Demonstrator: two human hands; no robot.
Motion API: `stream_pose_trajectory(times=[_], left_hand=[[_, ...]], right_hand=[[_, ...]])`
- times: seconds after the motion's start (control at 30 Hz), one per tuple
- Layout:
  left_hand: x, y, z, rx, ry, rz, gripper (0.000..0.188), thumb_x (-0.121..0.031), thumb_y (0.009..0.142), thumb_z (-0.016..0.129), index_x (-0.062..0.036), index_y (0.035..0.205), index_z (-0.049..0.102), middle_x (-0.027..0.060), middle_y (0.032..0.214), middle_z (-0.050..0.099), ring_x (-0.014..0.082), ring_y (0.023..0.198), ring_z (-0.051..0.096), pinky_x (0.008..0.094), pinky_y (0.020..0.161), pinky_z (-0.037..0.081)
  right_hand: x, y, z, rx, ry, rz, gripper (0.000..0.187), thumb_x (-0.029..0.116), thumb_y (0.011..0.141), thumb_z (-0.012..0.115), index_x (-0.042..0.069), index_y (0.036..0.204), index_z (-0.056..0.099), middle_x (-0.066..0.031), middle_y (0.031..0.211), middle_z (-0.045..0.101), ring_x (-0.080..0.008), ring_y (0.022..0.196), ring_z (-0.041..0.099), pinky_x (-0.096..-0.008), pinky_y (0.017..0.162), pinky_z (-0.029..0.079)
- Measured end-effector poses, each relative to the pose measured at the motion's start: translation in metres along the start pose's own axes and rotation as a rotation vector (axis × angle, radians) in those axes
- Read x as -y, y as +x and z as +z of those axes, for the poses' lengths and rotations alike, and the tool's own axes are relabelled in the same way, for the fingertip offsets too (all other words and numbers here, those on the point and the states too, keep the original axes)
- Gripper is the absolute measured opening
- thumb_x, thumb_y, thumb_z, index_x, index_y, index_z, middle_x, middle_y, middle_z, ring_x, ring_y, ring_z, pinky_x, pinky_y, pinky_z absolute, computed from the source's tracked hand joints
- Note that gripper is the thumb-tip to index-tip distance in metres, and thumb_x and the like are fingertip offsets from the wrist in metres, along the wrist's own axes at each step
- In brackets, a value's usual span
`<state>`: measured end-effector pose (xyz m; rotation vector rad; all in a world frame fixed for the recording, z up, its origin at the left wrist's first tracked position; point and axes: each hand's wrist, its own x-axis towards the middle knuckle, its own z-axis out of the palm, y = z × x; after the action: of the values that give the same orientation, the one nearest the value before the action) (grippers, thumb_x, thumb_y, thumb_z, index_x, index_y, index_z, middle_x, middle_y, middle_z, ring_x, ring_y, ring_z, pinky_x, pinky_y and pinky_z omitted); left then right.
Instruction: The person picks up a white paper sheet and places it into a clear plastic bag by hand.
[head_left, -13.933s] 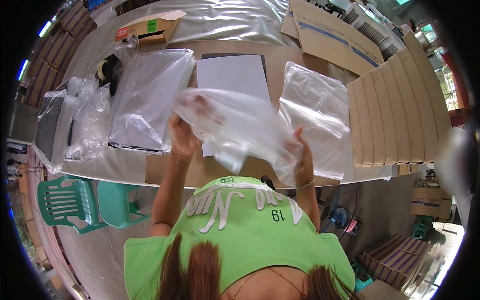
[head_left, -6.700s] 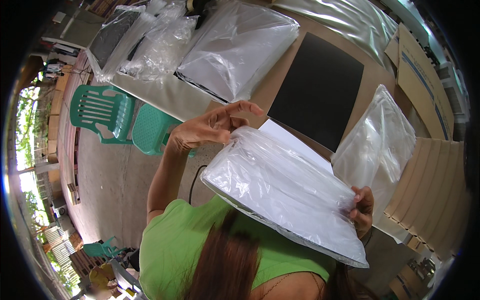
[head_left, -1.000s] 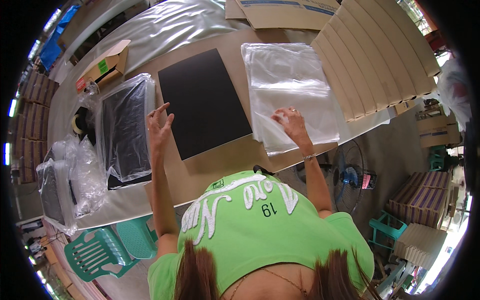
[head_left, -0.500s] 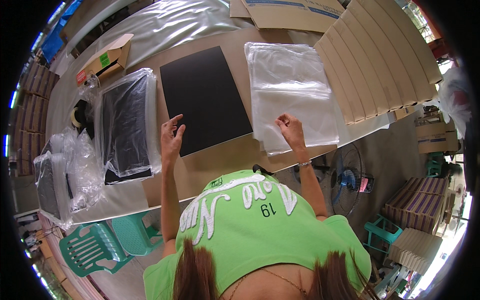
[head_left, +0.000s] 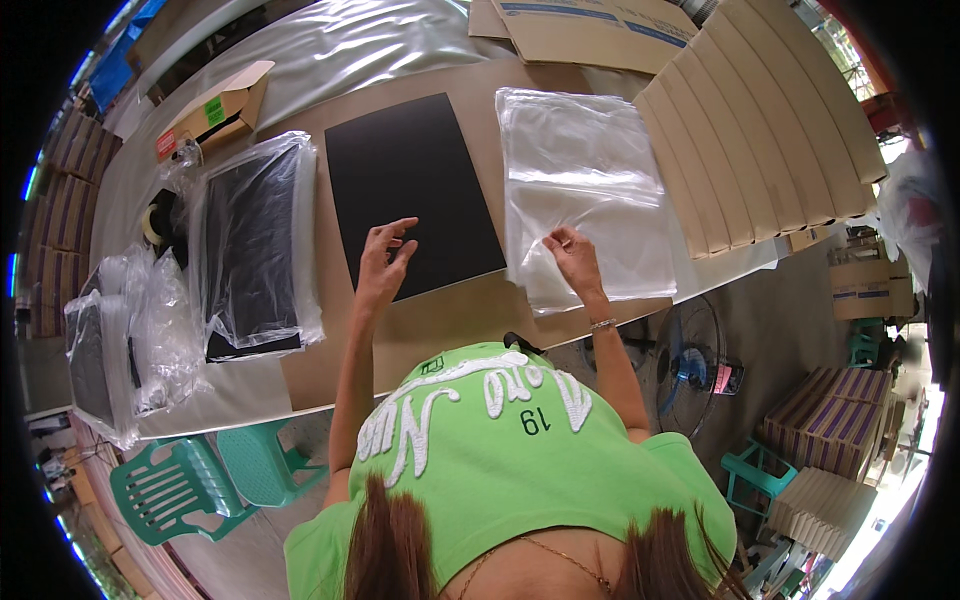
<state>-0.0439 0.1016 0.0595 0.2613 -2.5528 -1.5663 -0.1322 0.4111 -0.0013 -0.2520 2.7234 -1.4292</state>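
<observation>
A flat black sheet lies on the brown table in front of me. My left hand hovers over the sheet's near edge, fingers spread, holding nothing. To the right lies a stack of clear plastic bags. My right hand rests on the near part of that stack, its fingertips pinching at the top bag.
A bagged pile of black sheets lies left of the black sheet, with more crumpled clear bags further left. Flat cardboard pieces fan out on the right. A small open carton sits at the back left. Green plastic chairs stand below the table.
My left hand has moved right onto the near edge of the black sheet. My right hand has stayed on the bag stack, closing its fingers on the top bag.
</observation>
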Motion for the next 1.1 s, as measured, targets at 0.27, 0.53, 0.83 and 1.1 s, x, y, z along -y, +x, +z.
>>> stream_pose_trajectory(times=[0.27,0.53,0.83,1.1], left_hand=[[-0.037,-0.007,0.052,0.313,-0.315,-0.017,0.035,-0.023,0.087,0.060,-0.0136,0.120,0.055,0.0044,0.106,0.050,0.0144,0.095,0.053,0.0279,0.081,0.043],[-0.056,-0.017,0.088,0.501,-0.708,-0.187,0.056,-0.033,0.085,0.064,-0.0005,0.126,0.042,0.0060,0.106,0.053,0.0130,0.097,0.052,0.0285,0.085,0.043],[-0.035,-0.020,0.092,0.444,-0.808,-0.219,0.027,-0.026,0.087,0.062,-0.0046,0.104,0.058,-0.0019,0.087,0.060,0.0054,0.082,0.055,0.0212,0.078,0.045],[-0.023,-0.017,0.079,0.297,-1.023,-0.383,0.023,-0.030,0.090,0.057,-0.0078,0.098,0.060,-0.0025,0.089,0.061,0.0061,0.079,0.056,0.0213,0.075,0.045]], right_hand=[[0.057,0.009,-0.026,0.028,1.000,0.283,0.013,0.020,0.086,0.064,0.009,0.089,0.059,0.0026,0.077,0.060,-0.0051,0.066,0.055,-0.0208,0.061,0.047],[0.101,0.005,-0.017,0.021,1.285,0.197,0.011,0.017,0.087,0.061,0.008,0.092,0.056,-0.0015,0.082,0.063,-0.0126,0.079,0.063,-0.0280,0.076,0.054],[0.109,0.006,-0.011,0.007,1.330,0.138,0.008,0.015,0.089,0.058,0.008,0.094,0.056,-0.0043,0.091,0.064,-0.0150,0.086,0.064,-0.0304,0.082,0.053],[0.091,0.030,-0.018,-0.037,1.364,0.222,0.008,0.016,0.088,0.059,0.008,0.089,0.057,-0.0034,0.087,0.064,-0.0128,0.079,0.063,-0.0276,0.076,0.053]])
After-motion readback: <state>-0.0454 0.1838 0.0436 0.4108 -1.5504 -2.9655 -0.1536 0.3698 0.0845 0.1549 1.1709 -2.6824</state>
